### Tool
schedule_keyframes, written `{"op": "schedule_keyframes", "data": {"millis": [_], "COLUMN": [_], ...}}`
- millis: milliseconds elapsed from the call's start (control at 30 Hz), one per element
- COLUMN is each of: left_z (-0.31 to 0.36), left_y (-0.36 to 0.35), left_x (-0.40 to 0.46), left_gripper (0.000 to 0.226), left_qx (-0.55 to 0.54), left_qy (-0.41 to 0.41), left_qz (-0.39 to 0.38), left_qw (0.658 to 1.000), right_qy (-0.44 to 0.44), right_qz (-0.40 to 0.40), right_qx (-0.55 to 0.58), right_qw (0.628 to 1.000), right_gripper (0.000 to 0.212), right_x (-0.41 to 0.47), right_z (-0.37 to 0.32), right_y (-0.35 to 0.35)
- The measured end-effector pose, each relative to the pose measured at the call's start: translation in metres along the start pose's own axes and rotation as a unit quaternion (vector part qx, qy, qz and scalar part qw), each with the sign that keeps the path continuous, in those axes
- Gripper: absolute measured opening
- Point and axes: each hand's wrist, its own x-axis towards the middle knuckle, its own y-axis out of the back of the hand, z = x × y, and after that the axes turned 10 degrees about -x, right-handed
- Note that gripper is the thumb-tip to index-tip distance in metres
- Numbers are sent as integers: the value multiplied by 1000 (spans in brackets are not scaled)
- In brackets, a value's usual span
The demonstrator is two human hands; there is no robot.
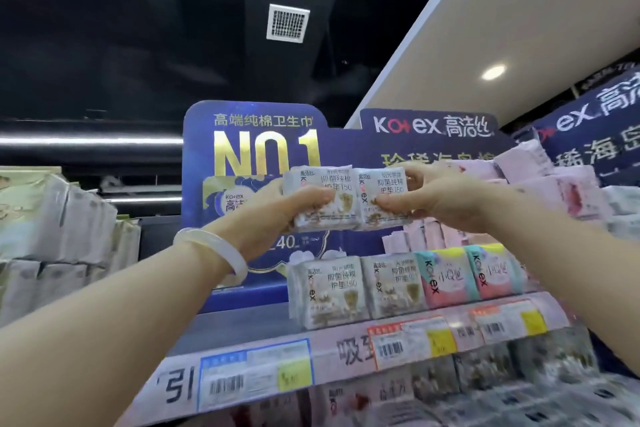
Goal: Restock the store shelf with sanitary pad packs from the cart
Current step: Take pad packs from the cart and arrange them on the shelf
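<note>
Two white pad packs with gold print are held side by side in the air above the top shelf. My left hand (pixel 277 215) grips the left pack (pixel 320 198) from its left side and below. My right hand (pixel 440 198) grips the right pack (pixel 381 194) from its right side. Directly below them, two identical white packs (pixel 329 291) stand upright on the shelf (pixel 242 322), with two pink and teal packs (pixel 446 277) to their right. The cart is out of view.
A blue brand sign (pixel 242 149) stands behind the held packs. Pink packs (pixel 540 177) are stacked high at the right. Pale packs (pixel 52 218) fill the neighbouring shelf at the left. Price tags (pixel 256 374) line the shelf edge, with more packs below.
</note>
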Motion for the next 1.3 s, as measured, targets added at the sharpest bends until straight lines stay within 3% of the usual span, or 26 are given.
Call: {"op": "schedule_keyframes", "data": {"millis": [67, 167, 267, 400, 533, 633, 800, 967, 1133, 1300], "left_z": [-13, -30, -36, -37, -39, -38, -44, -46, -43, -42], "left_y": [-1, -4, -6, -7, -7, -6, -4, -8, -11, -8], "left_x": [5, 6, 7, 12, 13, 13, 5, 2, -1, -5], "left_gripper": [31, 24, 23, 26, 35, 32, 50, 64, 48, 78], "left_qx": [0, -25, -58, -60, -41, -57, -63, -71, -66, -48], "left_qy": [23, 60, 90, 96, 103, 92, 91, 65, 62, 79], "left_qz": [-6, -47, -42, -28, 8, 16, -1, -9, -18, 14], "left_qw": [1000, 997, 993, 993, 994, 994, 994, 995, 996, 996], "right_qy": [-12, -25, -26, -14, -1, 14, 1, -16, -16, 4], "right_qz": [-17, -44, -63, -58, -57, -48, -77, -97, -96, -62], "right_qx": [-12, -33, -33, -37, -49, -48, -91, -113, -119, -130], "right_qw": [1000, 998, 997, 998, 997, 998, 993, 989, 988, 990], "right_gripper": [69, 72, 69, 61, 78, 72, 63, 81, 99, 104], "right_x": [6, 11, 17, 24, 24, 22, 16, 10, 8, 5], "right_z": [13, 31, 44, 51, 54, 51, 50, 46, 42, 41], "right_y": [-1, -6, -8, -9, -11, -9, -9, -5, -2, 3]}}
